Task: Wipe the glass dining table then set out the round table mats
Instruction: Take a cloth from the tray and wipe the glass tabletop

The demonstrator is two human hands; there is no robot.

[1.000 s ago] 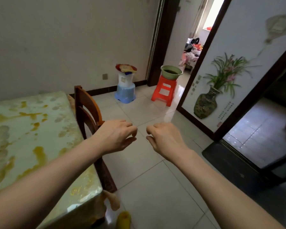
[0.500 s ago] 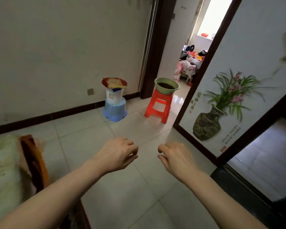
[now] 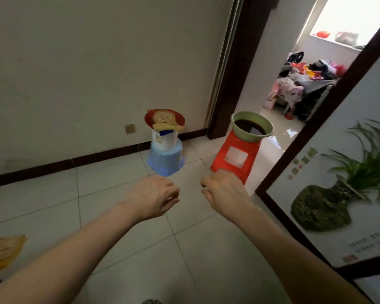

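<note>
A stack of round mats (image 3: 164, 120), red beneath and yellow on top, lies on a white bucket (image 3: 164, 138) that stands on a blue stool (image 3: 165, 160) by the far wall. My left hand (image 3: 154, 197) and my right hand (image 3: 225, 194) are stretched out side by side over the tiled floor, short of the stools. Both have loosely curled fingers and hold nothing. The glass dining table is out of view except for a yellowish cloth corner (image 3: 3, 251) at the lower left edge.
A green basin (image 3: 239, 130) with dark liquid sits on a red stool (image 3: 235, 159) just beyond my right hand. A dark-framed panel with a painted vase (image 3: 320, 207) runs along the right. An open doorway (image 3: 294, 95) leads to a cluttered room.
The view has swung away from the table and chair and moved closer to the two stools. Both hands stay held out in front, empty, slightly further apart.
</note>
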